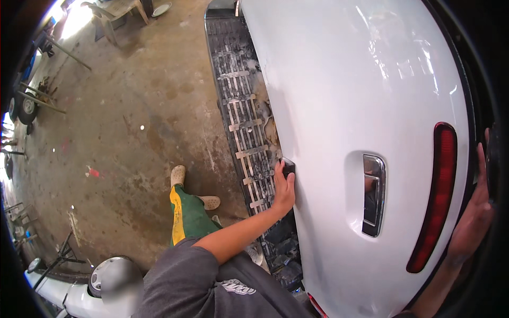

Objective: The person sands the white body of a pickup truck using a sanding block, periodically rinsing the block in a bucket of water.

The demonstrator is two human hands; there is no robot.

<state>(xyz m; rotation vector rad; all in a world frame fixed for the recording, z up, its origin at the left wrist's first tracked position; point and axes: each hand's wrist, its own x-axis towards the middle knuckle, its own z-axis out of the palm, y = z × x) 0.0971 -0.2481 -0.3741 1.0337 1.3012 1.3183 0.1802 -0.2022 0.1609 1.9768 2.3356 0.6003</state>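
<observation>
A glossy white tailgate [318, 111] with a chrome handle [375, 193] and a long red lamp [436, 196] fills the right half of the view. At its lower edge, my left hand [284, 186] has its fingers bent around a small dark block [288, 167]. That block touches or nearly touches the white panel's edge; its exact kind is unclear. Over on the far right, my right hand [474, 217] lies along the tailgate's dark upper edge with its fingers stretched out. Shadow partly hides those fingertips.
Beside the panel runs a dusty dark slatted bumper step [243, 119]. My legs in green trousers [193, 217] stand on the stained concrete floor [127, 138]. A plastic chair [114, 13] is at the upper left, a loose tyre [27, 109] at the left, and another white vehicle [79, 301] at the lower left.
</observation>
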